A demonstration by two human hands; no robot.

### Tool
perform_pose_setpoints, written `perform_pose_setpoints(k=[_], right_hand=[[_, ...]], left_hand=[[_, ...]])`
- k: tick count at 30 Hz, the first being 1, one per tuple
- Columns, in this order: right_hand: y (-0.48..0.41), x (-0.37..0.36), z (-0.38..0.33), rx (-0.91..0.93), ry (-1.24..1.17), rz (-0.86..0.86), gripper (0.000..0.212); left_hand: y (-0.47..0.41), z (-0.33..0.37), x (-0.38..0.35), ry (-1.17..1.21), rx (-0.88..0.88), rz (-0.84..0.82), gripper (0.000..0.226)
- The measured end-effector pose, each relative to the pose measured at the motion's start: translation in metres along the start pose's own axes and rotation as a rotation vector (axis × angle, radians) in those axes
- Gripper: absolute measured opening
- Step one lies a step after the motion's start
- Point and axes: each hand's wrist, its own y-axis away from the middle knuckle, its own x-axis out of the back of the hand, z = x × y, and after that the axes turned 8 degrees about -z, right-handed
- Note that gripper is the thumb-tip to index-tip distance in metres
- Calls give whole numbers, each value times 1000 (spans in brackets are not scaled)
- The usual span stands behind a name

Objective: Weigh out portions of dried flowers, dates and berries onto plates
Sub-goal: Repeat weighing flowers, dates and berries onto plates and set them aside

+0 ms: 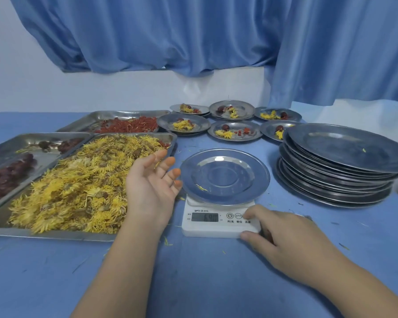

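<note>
right hand (290,246) sat nearest, down at the front right corner of the scale (207,226): thumb against the front edge, forefinger bent onto the top by the buttons, pinching that corner. the display showed digits, too soft to read for sure. left hand (149,182) hung spread and palm-up, holding nothing, fingertips stained orange, over the right rim of the flower tray (55,234) and just beside the left rim of the plate (224,175).

that plate sat on the scale, overhanging it on both sides, bare but for one yellow petal (201,187) near its front left. the dried flowers (78,184) were heaped across the big tray, right up to its edges. left of it, touching, the dates tray (21,143) held dark red dates (2,180); behind, the berries (129,126) lay in a third tray (94,118).

to the right, a stack of plates (340,180) stood well apart from the scale, with a lane of blue table (205,283) between them. at the back, six filled plates (234,131) sat in two rows, some rims overlapping, each with flowers, a date and berries. open blue table ran wide along the near edge, scattered with stray petals. a blue curtain (170,42) hung behind.
</note>
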Motion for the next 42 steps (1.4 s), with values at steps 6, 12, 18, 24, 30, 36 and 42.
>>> perform_pose_setpoints(k=[6,12,18,24,30,36,42], right_hand=[[0,-1,-1,-51,2,0,34],[-3,-1,-6,-86,-44,-13,47],[-5,4,-7,-124,-211,-25,23],[-19,27,-2,-243,-124,238,23],[-58,44,6,-396,54,219,75],[-42,26,18,-448,-120,92,86],[-44,21,6,-317,-170,90,71]], left_hand=[[2,-1,-4,-63,-28,-28,22],[3,-3,-7,-117,-60,-45,22],[4,-1,-10,-123,-102,-26,18],[3,3,-9,-123,-136,73,16],[4,2,-9,-170,-116,140,13],[6,1,-11,-272,-125,117,13],[9,-2,-19,-560,-145,29,21]])
